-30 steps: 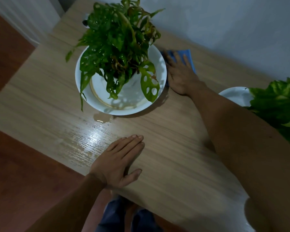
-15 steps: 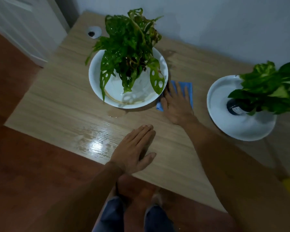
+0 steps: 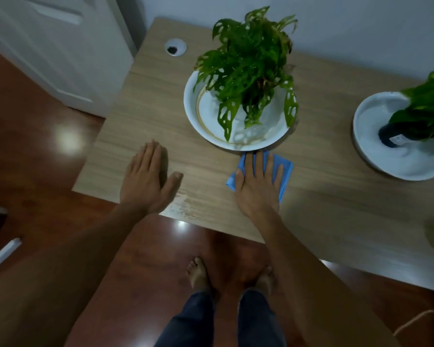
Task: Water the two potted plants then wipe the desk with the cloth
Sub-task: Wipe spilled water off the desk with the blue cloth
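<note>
My right hand [image 3: 257,186] lies flat, fingers spread, pressing a folded blue cloth [image 3: 285,171] onto the wooden desk [image 3: 323,196], just in front of the white dish [image 3: 193,111] that holds the holey-leaved plant [image 3: 246,71]. My left hand [image 3: 145,179] rests flat on the desk near its front left edge, holding nothing. A second plant [image 3: 426,106] in a dark pot stands in another white dish [image 3: 366,146] at the far right. A wet patch [image 3: 183,206] shines by the front edge between my hands.
A round cable hole [image 3: 175,47] sits at the desk's back left corner. The desk stands against a white wall, with a white door [image 3: 48,46] to the left. My bare feet [image 3: 198,274] stand on the red-brown floor below the front edge.
My right hand has dragged the cloth from behind the plant dish, round its right side, to the front. The left hand has shifted left along the front edge. The view has pulled back.
</note>
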`<state>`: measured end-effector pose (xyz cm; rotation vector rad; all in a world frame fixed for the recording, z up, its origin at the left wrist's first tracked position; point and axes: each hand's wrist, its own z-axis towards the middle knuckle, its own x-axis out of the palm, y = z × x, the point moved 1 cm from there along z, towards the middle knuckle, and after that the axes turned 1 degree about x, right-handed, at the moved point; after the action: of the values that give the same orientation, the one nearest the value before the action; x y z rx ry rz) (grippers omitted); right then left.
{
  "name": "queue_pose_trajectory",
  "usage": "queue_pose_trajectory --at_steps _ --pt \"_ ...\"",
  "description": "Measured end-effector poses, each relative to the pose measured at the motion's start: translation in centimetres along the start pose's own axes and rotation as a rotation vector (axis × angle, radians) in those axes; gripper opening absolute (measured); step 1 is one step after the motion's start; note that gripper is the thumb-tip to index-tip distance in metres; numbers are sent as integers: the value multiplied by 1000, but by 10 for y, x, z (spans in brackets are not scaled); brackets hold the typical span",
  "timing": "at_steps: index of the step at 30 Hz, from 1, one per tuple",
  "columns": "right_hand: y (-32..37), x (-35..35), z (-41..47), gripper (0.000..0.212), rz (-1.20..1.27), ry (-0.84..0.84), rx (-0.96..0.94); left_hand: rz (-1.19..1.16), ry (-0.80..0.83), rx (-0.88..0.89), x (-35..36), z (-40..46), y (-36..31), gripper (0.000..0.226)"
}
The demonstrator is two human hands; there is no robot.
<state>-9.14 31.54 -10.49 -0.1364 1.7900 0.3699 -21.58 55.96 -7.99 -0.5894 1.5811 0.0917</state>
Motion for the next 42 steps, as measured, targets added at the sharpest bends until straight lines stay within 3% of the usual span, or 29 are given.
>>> queue_pose_trajectory --at_steps 10,14,21,33,39,42 --pt "111 31 -17 67 3 -87 -96 42 14 14 -12 35 71 77" --pt "151 38 -1 66 5 -36 -177 -27 -57 -14 -7 35 82 65" --pt "206 40 50 65 1 -62 -286 -34 -91 -59 -1 37 93 65" --pt "264 16 186 68 -78 -30 -246 28 -60 -86 0 42 91 69" --pt "274 0 257 70 -16 -43 -76 33 -64 -84 0 47 92 71" --pt "276 0 258 69 -29 -34 -77 39 -55 -86 0 49 94 71"
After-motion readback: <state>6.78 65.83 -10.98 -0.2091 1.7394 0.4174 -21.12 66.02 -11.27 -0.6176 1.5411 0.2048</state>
